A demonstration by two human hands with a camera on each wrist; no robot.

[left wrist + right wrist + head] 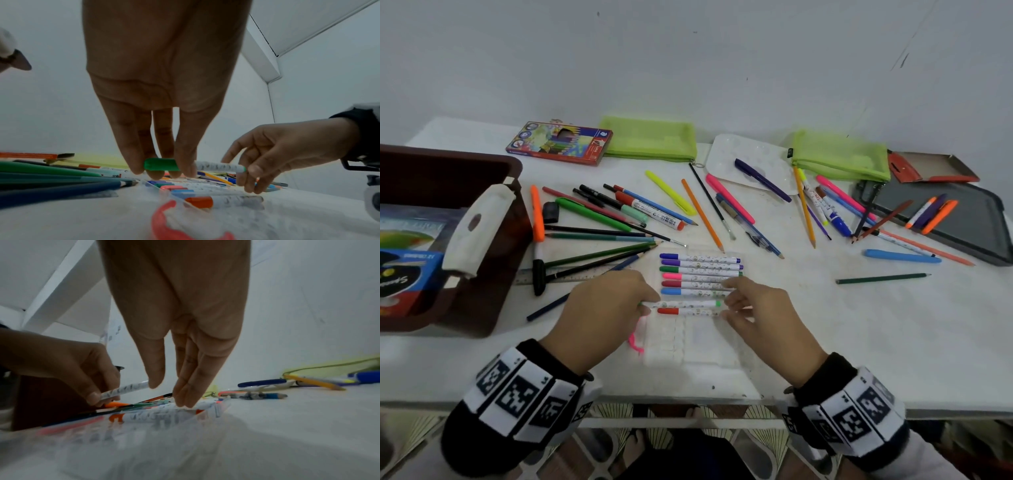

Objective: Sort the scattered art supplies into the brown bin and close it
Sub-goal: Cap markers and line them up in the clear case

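I hold a white marker with a green cap [681,304] [216,166] level between both hands, just above a clear plastic marker case [698,346]. My left hand [649,305] [162,168] pinches its capped end. My right hand [726,304] [162,391] pinches the other end between thumb and fingertips. Several markers [700,274] lie side by side in the case, a red-capped one [685,311] nearest me. The brown bin [482,308] stands open at the left edge with boxes of colours inside and a white latch [479,229] on its wall.
Loose pens, pencils and highlighters [619,212] are spread across the white table [859,342]. A ruler [571,274] lies by the bin. At the back lie a coloured pencil box [560,142], two green mesh pouches [650,138], a white palette [746,161] and a grey tray [969,226].
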